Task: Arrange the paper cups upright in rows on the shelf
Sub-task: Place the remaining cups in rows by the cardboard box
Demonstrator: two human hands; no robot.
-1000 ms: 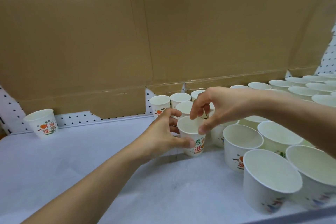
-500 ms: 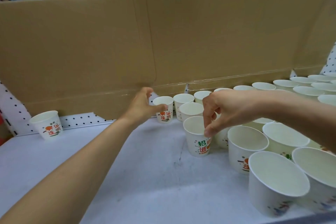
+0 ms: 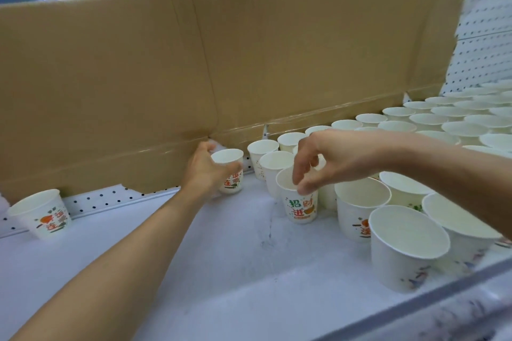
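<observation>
A tall cardboard sheet is standing along the back of the white shelf, whose left half is lying bare. A block of cups is filling the right side in upright rows that are running back to the cardboard.

The left hand, which one second ago was steadying the front cup together with the right, is now reaching to the back. It is gripping the end cup of the rear row, with the thumb across the front wall and the fingers behind. The right hand is staying over the printed cup and appears to be pinching its near rim between thumb and forefinger. That cup is standing upright at the left end of a forward row, just beside its neighbours.

The shift is suggesting that the printed cup is already placed and that attention is passing to the alignment of the rear row. A lone cup is waiting well apart at the far left against the back, not yet joined to any row.
</observation>
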